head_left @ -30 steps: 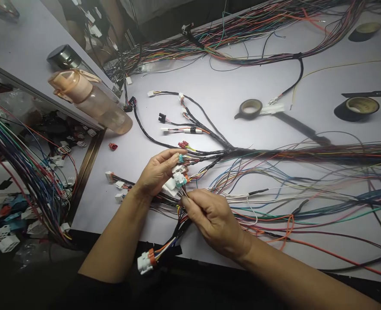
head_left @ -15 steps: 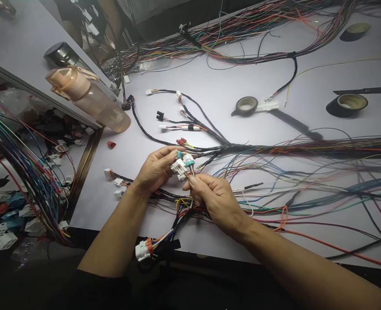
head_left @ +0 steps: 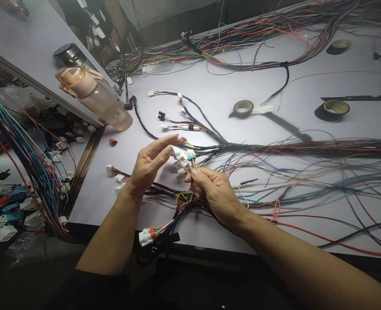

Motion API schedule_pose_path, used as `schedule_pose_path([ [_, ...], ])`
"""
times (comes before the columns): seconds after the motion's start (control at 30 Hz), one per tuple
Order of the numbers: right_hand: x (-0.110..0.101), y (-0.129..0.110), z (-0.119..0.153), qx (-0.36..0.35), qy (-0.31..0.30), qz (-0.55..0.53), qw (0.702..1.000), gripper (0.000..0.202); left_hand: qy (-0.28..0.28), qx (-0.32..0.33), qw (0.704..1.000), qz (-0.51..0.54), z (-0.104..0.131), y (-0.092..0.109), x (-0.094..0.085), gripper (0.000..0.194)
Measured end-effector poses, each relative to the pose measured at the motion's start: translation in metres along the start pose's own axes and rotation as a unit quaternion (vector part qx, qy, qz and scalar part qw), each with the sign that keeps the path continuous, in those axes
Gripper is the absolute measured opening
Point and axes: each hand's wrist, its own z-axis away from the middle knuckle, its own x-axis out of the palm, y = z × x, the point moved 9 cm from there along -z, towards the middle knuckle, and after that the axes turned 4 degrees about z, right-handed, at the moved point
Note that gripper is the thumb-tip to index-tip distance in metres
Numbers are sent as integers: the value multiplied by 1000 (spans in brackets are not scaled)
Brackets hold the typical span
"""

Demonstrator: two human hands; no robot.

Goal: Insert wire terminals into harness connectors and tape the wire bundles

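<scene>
My right hand (head_left: 214, 189) is closed in a pinch on the thin wires just below a small cluster of white wire connectors (head_left: 181, 160). One connector in that cluster has a teal insert (head_left: 190, 154). My left hand (head_left: 151, 165) is open to the left of the cluster, its fingers stretched out and its thumb tip close to the white housings; whether it touches them I cannot tell. Behind the left fingertips lies a red connector (head_left: 184, 140) on a harness branch. A larger white connector with an orange band (head_left: 147, 236) hangs near the table's front edge.
A taped wire harness (head_left: 242, 147) runs right across the white table. Rolls of black tape (head_left: 243, 108) and a knife (head_left: 354, 98) lie beyond it. A bottle (head_left: 96, 99) stands at the left, above a bin of loose connectors (head_left: 12, 206). Another person's arm shows behind.
My left fingers have opened and straightened away from the connectors; the small teal piece at their tips is no longer visible. My right hand keeps its pinch. The view has shifted slightly.
</scene>
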Motion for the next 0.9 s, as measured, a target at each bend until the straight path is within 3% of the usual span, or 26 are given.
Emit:
schedule_pose_path([
  [0.1, 0, -1, 0, -3, 2, 3, 1000, 31, -111, -67, 987, 91, 9, -2, 25, 50],
  [0.17, 0, -3, 0, -9, 1, 6, 1000, 31, -138, -89, 981, 108, 13, -3, 31, 53],
  [0.33, 6, -2, 2, -10, -35, 32, 999, 32, -156, -93, 973, 139, 14, -7, 31, 45],
  [0.53, 7, -5, 4, -38, -40, 104, 993, 36, -139, -78, 967, 200, 13, -11, 26, 34],
  [0.73, 8, -17, 4, -97, -40, 267, 958, 39, -117, -63, 971, 199, 12, -7, 18, 30],
  [0.9, 6, -18, 4, -113, -26, 326, 938, 38, -107, -33, 976, 189, 12, 1, 11, 30],
])
